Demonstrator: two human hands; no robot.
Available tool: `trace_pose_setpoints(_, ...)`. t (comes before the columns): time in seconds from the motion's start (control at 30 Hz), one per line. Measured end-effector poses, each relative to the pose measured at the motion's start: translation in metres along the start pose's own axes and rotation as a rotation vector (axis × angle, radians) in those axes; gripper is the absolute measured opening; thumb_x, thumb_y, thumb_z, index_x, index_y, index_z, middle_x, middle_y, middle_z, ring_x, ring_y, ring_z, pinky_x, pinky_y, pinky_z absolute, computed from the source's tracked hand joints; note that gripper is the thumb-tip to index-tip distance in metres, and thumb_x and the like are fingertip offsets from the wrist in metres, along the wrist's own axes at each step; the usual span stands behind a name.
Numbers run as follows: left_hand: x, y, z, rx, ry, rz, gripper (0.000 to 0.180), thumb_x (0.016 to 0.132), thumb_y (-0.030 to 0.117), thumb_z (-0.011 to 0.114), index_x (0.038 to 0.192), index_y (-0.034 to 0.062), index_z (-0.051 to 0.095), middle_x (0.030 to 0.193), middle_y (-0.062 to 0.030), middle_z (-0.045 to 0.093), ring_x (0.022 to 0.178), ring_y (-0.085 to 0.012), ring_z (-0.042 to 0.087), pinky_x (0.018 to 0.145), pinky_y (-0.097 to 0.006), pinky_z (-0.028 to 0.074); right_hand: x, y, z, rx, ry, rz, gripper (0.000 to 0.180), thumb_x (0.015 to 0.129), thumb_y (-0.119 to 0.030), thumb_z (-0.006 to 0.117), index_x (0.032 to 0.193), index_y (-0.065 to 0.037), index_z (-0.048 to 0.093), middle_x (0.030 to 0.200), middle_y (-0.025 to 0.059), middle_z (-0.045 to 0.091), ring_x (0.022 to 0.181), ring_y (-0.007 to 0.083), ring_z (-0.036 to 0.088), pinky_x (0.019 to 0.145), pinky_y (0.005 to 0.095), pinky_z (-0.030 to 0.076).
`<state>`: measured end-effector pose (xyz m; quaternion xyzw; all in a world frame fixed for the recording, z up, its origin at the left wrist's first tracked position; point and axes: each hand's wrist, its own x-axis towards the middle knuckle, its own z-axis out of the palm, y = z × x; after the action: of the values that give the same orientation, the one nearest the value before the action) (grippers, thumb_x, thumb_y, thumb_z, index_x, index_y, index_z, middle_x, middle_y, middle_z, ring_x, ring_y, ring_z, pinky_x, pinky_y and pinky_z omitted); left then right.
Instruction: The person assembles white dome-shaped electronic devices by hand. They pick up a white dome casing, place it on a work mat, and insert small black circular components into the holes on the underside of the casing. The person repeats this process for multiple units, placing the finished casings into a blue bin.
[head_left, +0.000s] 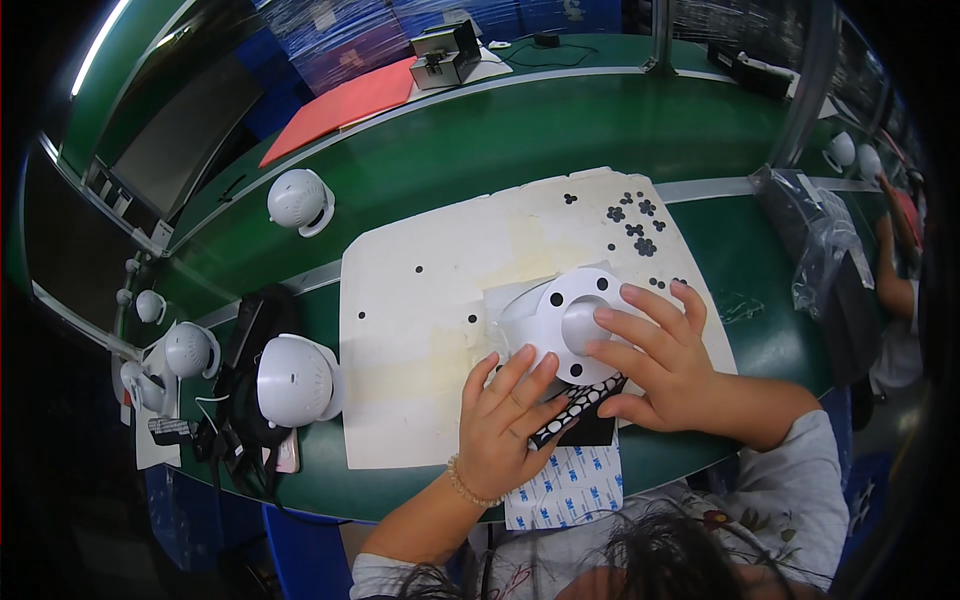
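A white round-headed device (543, 322) lies tipped over on a cream board (400, 400), its disc-shaped base turned up. Three black round pads show on that base, near its rim. My left hand (508, 425) steadies the lower left rim with its fingertips. Spread fingers of my right hand (665, 355) rest across the right side of the base and its raised centre, covering part of it. Close to my left thumb is a black strip with white round holes (582, 408). Beneath the strip, a white backing sheet with blue print (565, 490) reaches over the near edge.
Loose black pads (645, 247) are scattered at the board's far right. More white devices (292, 378) stand to the left beside black cables (235, 440). Another white device (300, 202) sits farther back. Clear plastic bags (825, 245) lie right; a metal box (445, 58) stands behind.
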<state>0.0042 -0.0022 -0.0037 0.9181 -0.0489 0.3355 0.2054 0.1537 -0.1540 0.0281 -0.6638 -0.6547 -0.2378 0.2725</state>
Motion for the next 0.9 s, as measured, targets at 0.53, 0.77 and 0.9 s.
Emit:
trace_pose_setpoints(0.53,-0.002,-0.002,0.001,0.015,0.001,-0.009,0.025,0.061,0.013,0.069,0.085,0.0099,0.063,0.124,-0.0094,0.049,0.118,-0.0276,0.041,0.094,-0.047,0.028,-0.006,-0.008,0.008,0.271,0.031,-0.181,0.003,0.077,-0.012,0.057,0.078,-0.014,0.059,0.116,0.0035,0.051,0.117,0.0252,0.039,0.096,0.0395,0.023)
trace_pose_setpoints(0.77,0.000,0.000,0.004,0.017,0.028,0.005,0.025,0.057,0.008,0.073,0.081,0.0077,0.065,0.123,-0.0117,0.049,0.118,-0.0303,0.040,0.093,-0.047,0.030,-0.012,0.024,0.004,0.634,-0.027,0.332,0.009,0.084,-0.015,0.052,0.085,-0.006,0.054,0.125,0.0162,0.040,0.124,0.0359,0.027,0.099,0.0442,0.022)
trace_pose_setpoints(0.9,-0.001,-0.001,0.004,0.024,0.023,0.010,0.024,0.057,0.009,0.073,0.080,0.0071,0.065,0.124,-0.0120,0.049,0.119,-0.0302,0.040,0.093,-0.047,0.030,-0.009,0.023,0.003,0.623,-0.067,0.310,0.010,0.085,-0.015,0.052,0.083,-0.005,0.053,0.126,0.0161,0.039,0.124,0.0359,0.027,0.100,0.0433,0.023)
